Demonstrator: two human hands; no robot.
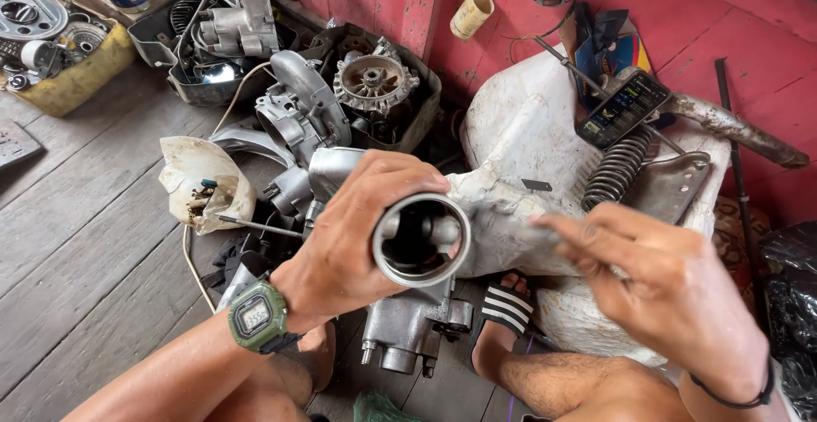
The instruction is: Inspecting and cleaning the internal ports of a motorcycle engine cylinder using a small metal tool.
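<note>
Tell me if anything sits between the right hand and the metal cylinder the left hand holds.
Nothing visible does. The left hand grips the metal cylinder with its open bore toward the camera; the right hand is beside it, fingertips pointing at its rim, apart.

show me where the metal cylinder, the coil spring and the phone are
Metal cylinder (419, 241), head view, inside its open bore.
Coil spring (617, 169), head view, middle coils.
Phone (623, 109), head view, centre of the screen.

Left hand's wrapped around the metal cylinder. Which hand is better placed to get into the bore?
Right, probably. The left hand grips the metal cylinder with its open end facing the camera, so it is occupied. The right hand is free beside the opening, fingers pointing toward it.
</note>
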